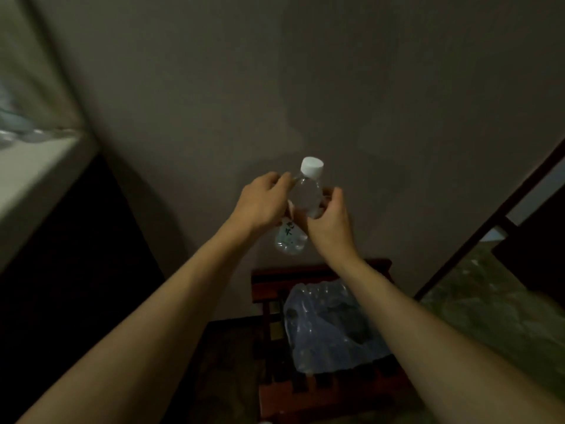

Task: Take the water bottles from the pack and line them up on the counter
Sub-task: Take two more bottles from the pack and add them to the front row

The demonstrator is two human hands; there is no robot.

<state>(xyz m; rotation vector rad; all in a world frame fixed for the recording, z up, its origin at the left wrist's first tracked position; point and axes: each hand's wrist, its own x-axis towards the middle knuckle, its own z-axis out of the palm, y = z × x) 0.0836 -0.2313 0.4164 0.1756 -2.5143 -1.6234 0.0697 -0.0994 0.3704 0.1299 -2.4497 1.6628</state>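
Bottle, clear with white cap, tilted, gripped by left hand and right hand.

The middle of the water bottle is covered by the left hand and the right hand; its label print is too small to read. Most fingertips curl behind the bottle, out of sight. The plastic pack on the wooden rack is crumpled and dim, so any bottles inside cannot be counted. The surface at far left is motion-blurred and cut by the edge; shapes on it are unrecognisable. Both forearms leave the bottom edge.
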